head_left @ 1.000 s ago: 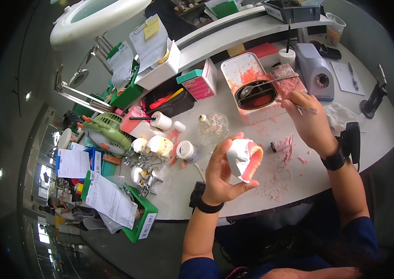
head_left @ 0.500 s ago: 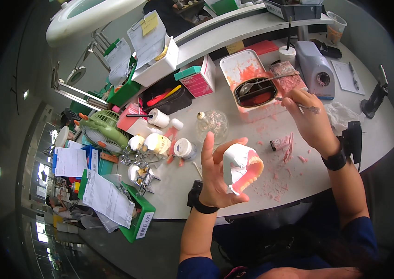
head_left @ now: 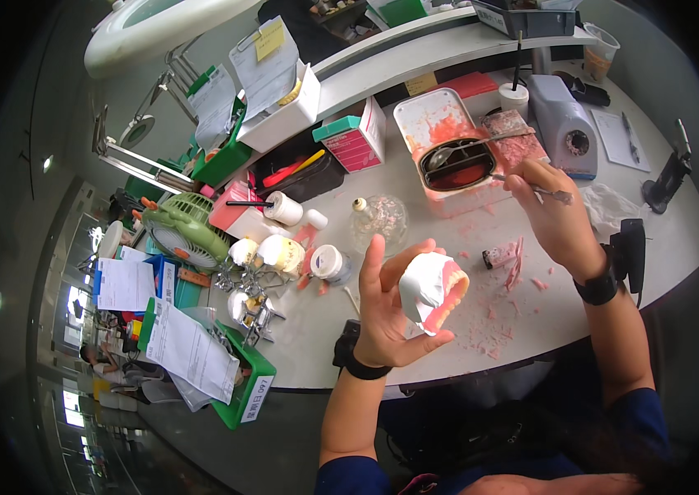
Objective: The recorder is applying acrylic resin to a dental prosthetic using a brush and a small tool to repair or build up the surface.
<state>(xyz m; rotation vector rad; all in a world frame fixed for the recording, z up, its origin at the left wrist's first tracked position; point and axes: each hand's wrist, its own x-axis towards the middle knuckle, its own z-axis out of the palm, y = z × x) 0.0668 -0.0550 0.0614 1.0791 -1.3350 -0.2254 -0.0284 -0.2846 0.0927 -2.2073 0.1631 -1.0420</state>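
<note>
My left hand (head_left: 378,322) grips a white plaster dental model (head_left: 420,290) between thumb and fingers. Pink wax (head_left: 453,280) and a row of yellowish teeth (head_left: 453,302) run along its right side. To the right, my right hand (head_left: 546,206) is closed around a thin metal wax spatula (head_left: 560,196). Its tip reaches the right rim of a wax pot (head_left: 463,195), which holds dark red molten wax in a divided well. Across that pot lies another metal tool (head_left: 504,134), with a spoon-like end (head_left: 442,157) over the well.
Pink wax shavings (head_left: 494,322) and a small wax-smeared piece (head_left: 498,257) lie between my hands. A glass bottle (head_left: 378,221), white jars (head_left: 327,262) and metal articulators (head_left: 257,318) stand to the left. Behind my right hand are a grey-blue machine (head_left: 562,124) and crumpled tissue (head_left: 611,206).
My left hand has turned the dental model a little and shifted its thumb, so the teeth face more to the right. My right hand and spatula stay almost in place by the pot.
</note>
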